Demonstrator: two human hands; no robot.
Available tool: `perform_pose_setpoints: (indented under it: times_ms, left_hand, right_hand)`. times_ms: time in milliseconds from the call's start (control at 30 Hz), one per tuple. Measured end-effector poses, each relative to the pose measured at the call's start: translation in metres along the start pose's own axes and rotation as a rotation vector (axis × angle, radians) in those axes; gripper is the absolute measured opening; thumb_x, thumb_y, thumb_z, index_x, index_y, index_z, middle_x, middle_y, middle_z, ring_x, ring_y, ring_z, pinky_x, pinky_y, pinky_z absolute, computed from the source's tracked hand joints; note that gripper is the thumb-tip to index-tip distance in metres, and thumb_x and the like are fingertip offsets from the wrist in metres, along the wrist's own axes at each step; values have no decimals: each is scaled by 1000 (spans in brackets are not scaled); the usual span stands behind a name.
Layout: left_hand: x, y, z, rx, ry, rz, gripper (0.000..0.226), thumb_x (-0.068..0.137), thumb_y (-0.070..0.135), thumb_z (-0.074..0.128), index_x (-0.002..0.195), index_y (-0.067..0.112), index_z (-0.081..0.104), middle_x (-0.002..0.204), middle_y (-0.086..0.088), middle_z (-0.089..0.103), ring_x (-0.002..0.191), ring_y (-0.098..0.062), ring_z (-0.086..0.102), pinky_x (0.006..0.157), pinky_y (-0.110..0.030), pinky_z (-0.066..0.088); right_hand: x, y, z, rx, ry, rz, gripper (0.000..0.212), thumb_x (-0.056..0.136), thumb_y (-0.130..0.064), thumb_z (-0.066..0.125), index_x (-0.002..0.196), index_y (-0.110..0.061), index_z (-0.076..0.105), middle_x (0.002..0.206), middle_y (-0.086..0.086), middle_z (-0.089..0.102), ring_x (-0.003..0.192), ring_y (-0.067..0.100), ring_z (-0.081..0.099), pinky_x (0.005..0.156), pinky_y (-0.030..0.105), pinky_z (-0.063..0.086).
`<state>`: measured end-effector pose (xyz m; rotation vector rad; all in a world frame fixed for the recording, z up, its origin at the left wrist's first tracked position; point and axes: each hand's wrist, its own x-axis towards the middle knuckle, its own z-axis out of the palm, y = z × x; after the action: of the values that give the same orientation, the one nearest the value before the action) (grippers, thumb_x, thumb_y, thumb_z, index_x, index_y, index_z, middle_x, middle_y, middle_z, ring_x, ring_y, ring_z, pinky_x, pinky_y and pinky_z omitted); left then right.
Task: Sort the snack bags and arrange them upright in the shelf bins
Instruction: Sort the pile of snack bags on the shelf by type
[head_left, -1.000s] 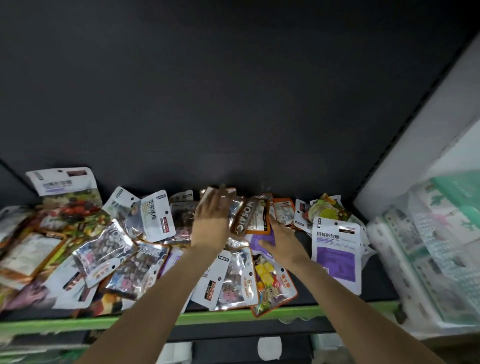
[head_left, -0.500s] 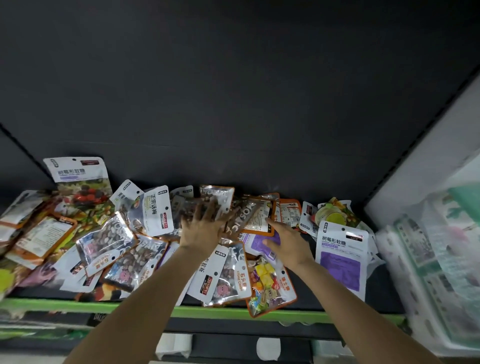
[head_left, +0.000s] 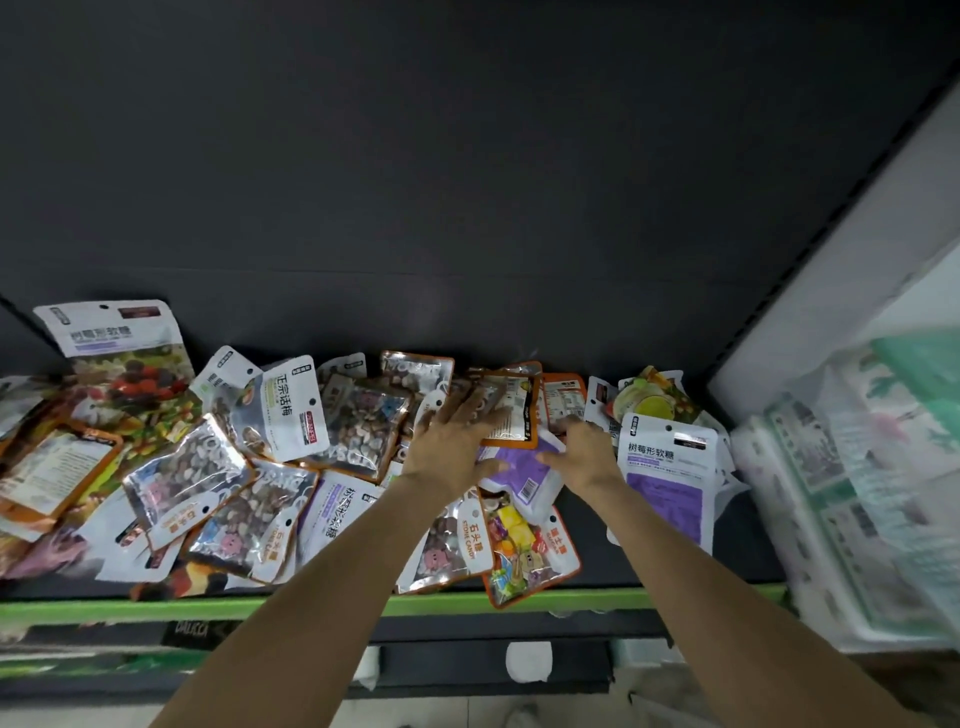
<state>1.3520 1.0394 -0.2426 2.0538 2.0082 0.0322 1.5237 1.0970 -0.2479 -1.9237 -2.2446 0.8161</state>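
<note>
Atop the jumbled pile, the left hand (head_left: 451, 441) pressed spread fingers on an orange-edged bag (head_left: 511, 410); the right hand (head_left: 584, 451) pinched the purple gummy bag (head_left: 522, 470), best lifted out slowly.

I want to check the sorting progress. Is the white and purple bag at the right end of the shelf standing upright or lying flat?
Upright, it seems: the white and purple bag shows its front with the header on top.

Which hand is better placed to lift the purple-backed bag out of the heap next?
The right hand, probably. Its fingers already lie on the purple-backed bag, while the left hand is spread flat over the orange-edged bag lying above it.
</note>
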Motion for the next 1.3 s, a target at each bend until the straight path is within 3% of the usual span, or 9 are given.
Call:
perform_pose_setpoints:
  times_ms: [233, 400, 500, 600, 700, 767, 867, 1100, 1300]
  left_hand:
    - [4, 4, -5, -50, -25, -54, 57, 96, 49, 41, 147, 46, 15, 159, 9, 8, 147, -21, 2, 116, -50, 16]
    - [7, 10, -6, -34, -59, -99, 56, 99, 45, 37, 147, 48, 8, 157, 1, 21, 146, -27, 12, 113, -52, 26]
    - [10, 21, -6, -15, -65, -123, 63, 94, 56, 39, 148, 42, 10, 160, 4, 8, 147, -29, 0, 113, -56, 22]
    - [12, 31, -5, -20, -68, -157, 71, 90, 60, 44, 149, 39, 10, 159, 1, 8, 146, -34, -1, 112, -58, 22]
    - [13, 33, -2, 47, -26, -159, 70, 92, 53, 48, 148, 40, 9, 159, 1, 11, 145, -36, 5, 109, -58, 29]
    - [15, 32, 0, 101, 12, -166, 68, 94, 43, 52, 148, 40, 11, 157, 0, 17, 144, -35, 15, 105, -55, 37]
    - [20, 30, 2, 143, 29, -169, 73, 93, 24, 58, 147, 41, 12, 155, -1, 22, 143, -35, 19, 100, -53, 45]
    - [23, 23, 4, 194, 90, -133, 56, 100, 29, 42, 149, 37, 16, 153, 0, 29, 143, -29, 22, 92, -43, 52]
    - [11, 14, -1, 177, -3, -54, 67, 96, 47, 42, 150, 38, 2, 158, 0, 16, 143, -28, 21, 95, -46, 50]
  right_hand:
    - [-14, -4, -14, -69, 97, -21, 23, 95, -13, 51, 117, -9, 56, 120, 15, 53, 112, 28, 51, 87, 36, 47]
    - [-37, 14, -50, 59, 301, 70, 16, 98, -9, 41, 111, -4, 48, 87, 10, 55, 85, 28, 61, 64, 33, 44]
    - [-44, 40, -62, 189, 449, 116, 27, 96, -2, 37, 120, -5, 49, 95, 16, 58, 85, 30, 55, 69, 31, 37]
    - [-43, 54, -55, 10, 388, 126, 46, 92, 1, 39, 136, -13, 44, 127, 19, 48, 113, 33, 46, 86, 40, 41]
    - [-39, 54, -38, -328, 251, 4, 57, 97, -23, 45, 147, -35, 24, 149, 7, 28, 139, 28, 22, 112, 47, 24]
    - [-33, 49, -27, -361, 123, -170, 60, 96, -42, 45, 148, -42, 15, 157, -1, 11, 146, 23, 5, 117, 48, 8]
    - [-28, 49, -15, -403, -51, -250, 71, 92, -56, 43, 149, -40, 4, 160, -3, -5, 147, 22, -8, 118, 44, 6]
    - [-44, 71, -13, -544, 130, 109, 75, 98, -53, 28, 150, -2, 9, 159, 7, -3, 147, 25, -1, 116, 45, 14]
    - [-39, 60, -14, -225, 194, -100, 64, 95, -43, 48, 147, -14, 24, 155, 4, 20, 144, 21, 16, 116, 35, 21]
